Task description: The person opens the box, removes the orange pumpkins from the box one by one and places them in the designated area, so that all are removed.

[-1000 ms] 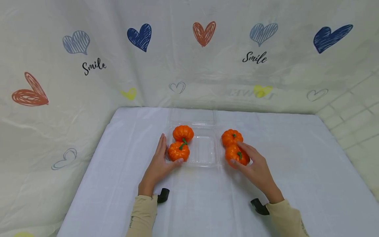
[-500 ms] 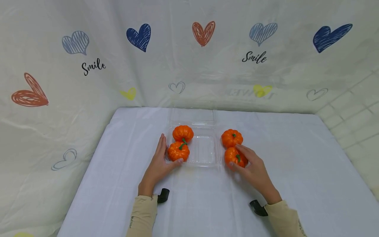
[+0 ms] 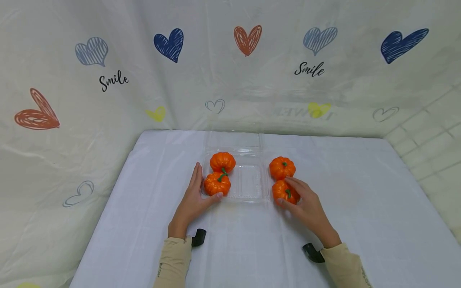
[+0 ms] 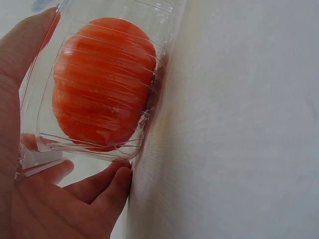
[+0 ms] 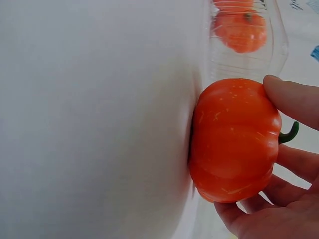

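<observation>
Right hand (image 3: 306, 206) curled around small orange pumpkin (image 3: 284, 192), now slid a bit closer to clear plastic box (image 3: 248, 184). Left hand (image 3: 192, 202), fingers straight, same place, pressing box's left side.

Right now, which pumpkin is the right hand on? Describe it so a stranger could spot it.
On the white table lies a clear tray with two pumpkins inside. Right of the tray, outside it, sit two more. The one meant is the nearer pumpkin of that pair, the only one the right hand grips; the far pumpkin is untouched.
</observation>
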`<state>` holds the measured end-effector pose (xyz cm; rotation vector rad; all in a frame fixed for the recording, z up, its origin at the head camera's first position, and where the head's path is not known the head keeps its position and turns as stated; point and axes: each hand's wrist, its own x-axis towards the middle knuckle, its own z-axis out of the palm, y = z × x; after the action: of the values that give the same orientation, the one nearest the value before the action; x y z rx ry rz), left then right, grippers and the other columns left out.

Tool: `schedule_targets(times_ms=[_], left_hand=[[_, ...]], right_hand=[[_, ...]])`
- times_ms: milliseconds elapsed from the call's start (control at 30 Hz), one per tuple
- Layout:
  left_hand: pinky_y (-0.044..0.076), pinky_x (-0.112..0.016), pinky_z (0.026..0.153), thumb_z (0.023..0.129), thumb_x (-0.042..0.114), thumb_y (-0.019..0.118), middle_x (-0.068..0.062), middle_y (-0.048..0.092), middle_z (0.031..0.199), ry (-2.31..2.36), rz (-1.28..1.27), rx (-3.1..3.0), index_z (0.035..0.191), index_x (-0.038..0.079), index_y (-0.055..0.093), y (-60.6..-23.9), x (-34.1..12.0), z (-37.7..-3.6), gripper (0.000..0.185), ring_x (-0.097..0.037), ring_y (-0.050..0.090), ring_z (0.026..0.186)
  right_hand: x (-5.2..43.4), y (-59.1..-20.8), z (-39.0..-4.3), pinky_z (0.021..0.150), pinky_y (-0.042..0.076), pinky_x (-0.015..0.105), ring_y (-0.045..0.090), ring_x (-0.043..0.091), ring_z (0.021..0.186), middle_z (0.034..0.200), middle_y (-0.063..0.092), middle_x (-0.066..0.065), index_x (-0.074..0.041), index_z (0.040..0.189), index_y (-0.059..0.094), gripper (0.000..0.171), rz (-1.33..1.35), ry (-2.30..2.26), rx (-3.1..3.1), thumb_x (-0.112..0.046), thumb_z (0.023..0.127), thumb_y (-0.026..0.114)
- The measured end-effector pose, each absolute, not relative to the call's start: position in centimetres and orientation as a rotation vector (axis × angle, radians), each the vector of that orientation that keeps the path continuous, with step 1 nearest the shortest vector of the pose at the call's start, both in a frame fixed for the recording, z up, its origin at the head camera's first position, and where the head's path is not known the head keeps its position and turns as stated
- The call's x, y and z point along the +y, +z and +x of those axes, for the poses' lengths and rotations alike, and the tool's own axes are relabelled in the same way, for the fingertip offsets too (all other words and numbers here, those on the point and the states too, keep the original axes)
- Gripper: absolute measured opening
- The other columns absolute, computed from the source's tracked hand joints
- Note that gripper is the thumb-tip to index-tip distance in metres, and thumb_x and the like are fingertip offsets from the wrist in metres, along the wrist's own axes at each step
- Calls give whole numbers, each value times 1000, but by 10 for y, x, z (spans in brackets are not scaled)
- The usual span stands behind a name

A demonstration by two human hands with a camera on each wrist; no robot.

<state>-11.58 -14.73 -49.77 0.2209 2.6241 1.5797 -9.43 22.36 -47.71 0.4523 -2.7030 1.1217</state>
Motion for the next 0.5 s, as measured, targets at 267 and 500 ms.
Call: schedule_targets(times_ms=[267,500], left_hand=[[25,-45,127,89,59,82,11,-6,178,1577,205,2619,174,13,4,-497,-147,-115,124,-25,21,162],[25,-45,127,90,59,82,11,-6,178,1576,197,2616,174,13,4,-495,-147,-115,123,-24,20,162]], right_hand=[[222,-477,-94,109,43,71,49,48,137,148,53,27,7,145,60,67,471,1088,-2733,-16,89,89],[221,-472,-91,108,43,73,46,48,138,151,50,27,5,146,59,68,465,1070,-2744,-17,90,89]])
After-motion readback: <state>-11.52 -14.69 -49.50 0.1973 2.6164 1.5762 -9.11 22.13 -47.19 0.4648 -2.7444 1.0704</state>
